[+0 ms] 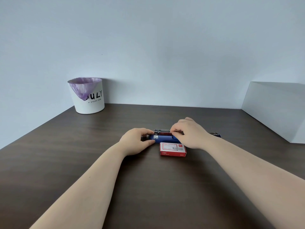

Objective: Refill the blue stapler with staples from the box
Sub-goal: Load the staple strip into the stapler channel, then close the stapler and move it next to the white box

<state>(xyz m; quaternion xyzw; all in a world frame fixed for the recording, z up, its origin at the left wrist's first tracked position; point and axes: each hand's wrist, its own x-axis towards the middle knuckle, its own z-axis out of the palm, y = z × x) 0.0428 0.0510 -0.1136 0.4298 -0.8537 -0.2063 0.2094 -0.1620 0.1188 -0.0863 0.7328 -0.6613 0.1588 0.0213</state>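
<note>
lying lengthwise on the dark tabletop (99,162) between the two hands, the blue stapler (165,139) is folded open, its metal staple channel (162,130) exposed along the top and its opened arm (214,134) stretching away behind the right wrist. the left hand (137,140) has its grip clenched on the stapler's left end, thumb on the near side and fingers curled over the far side, pinning it to the tabletop. the right hand (189,133) hovers over the channel with fingertips pinched together right at the metal rail; whatever sits in that pinch is too small to make out, so i cannot tell whether the right grip holds staples or only touches the rail. just below the right hand, on the near side of the stapler and almost touching it, the red and white staple box (173,149) lies flat. well away past the left hand, a white bin (90,98) with a purple liner stands against the wall at the tabletop's far left corner. off to the right of the right hand, a white panel (277,106) angles up from the tabletop edge.
</note>
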